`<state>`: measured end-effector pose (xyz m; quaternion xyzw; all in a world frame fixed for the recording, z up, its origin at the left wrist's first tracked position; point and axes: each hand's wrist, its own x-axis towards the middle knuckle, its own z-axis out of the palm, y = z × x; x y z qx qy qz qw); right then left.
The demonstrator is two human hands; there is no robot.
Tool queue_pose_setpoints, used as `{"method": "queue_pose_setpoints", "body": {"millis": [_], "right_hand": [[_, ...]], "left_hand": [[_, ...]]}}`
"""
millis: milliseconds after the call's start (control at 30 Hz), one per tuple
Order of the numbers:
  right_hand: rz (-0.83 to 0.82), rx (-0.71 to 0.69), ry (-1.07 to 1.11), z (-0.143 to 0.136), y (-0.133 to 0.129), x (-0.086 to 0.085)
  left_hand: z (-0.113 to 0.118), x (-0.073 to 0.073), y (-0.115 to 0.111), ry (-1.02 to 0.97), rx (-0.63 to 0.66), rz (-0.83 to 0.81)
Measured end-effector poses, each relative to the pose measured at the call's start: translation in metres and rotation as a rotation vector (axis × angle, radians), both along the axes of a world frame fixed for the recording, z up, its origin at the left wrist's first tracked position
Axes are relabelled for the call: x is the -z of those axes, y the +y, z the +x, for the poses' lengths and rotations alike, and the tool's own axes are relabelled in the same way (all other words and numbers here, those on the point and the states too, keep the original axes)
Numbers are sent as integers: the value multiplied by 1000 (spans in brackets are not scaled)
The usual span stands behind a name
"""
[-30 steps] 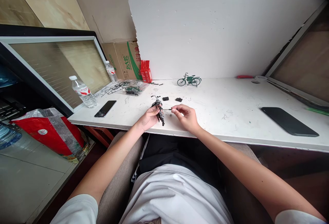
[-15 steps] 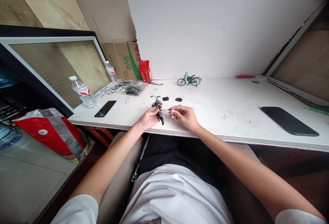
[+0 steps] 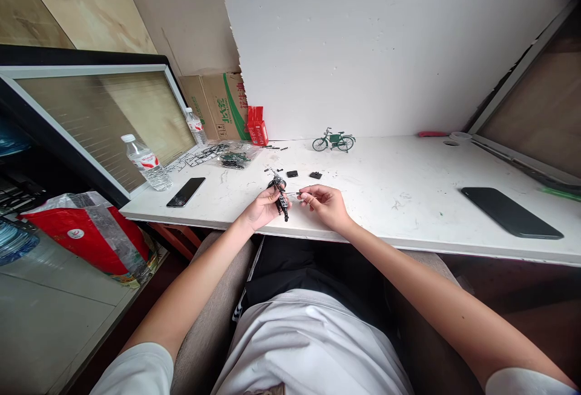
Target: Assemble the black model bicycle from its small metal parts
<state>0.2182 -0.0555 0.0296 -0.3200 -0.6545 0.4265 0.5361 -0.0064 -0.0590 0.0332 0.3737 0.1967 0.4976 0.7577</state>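
Observation:
My left hand [image 3: 263,210] is closed round a small black and silver model bike [image 3: 281,200], held near the table's front edge with its handlebars pointing away from me. Pinched in the fingers of my right hand [image 3: 325,205] is a thin dark rod-like tool [image 3: 296,193], whose tip reaches the side of the model. Behind the hands lie two small black parts, one [image 3: 292,173] near the handlebars and another [image 3: 316,175] to its right, with tiny bits around them. A green model bicycle [image 3: 334,140] stands farther back.
On the white table [image 3: 385,201] lie a black phone [image 3: 186,192], a larger dark slab [image 3: 511,212] and a plastic bag of parts [image 3: 236,158] beside black part frames [image 3: 204,154]. Two water bottles [image 3: 147,162], a red box [image 3: 257,126] and a carton [image 3: 218,104] stand at the back left.
The model in my left hand has tilted very slightly, its handlebars and near end shifting a little to the left. My right hand is nearly unmoved.

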Motion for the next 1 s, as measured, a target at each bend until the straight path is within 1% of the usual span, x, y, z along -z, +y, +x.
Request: {"method": "queue_pose_setpoints", "body": {"millis": [300, 500, 633, 1000], "right_hand": [[4, 6, -15, 0, 1, 1], [39, 39, -23, 0, 0, 0], [79, 67, -36, 0, -2, -1], [100, 79, -49, 0, -2, 0]], "left_hand": [[1, -1, 0, 0, -29, -25], [0, 1, 1, -1, -7, -5], [0, 1, 2, 7, -15, -7], [1, -1, 0, 4, 0, -1]]}}
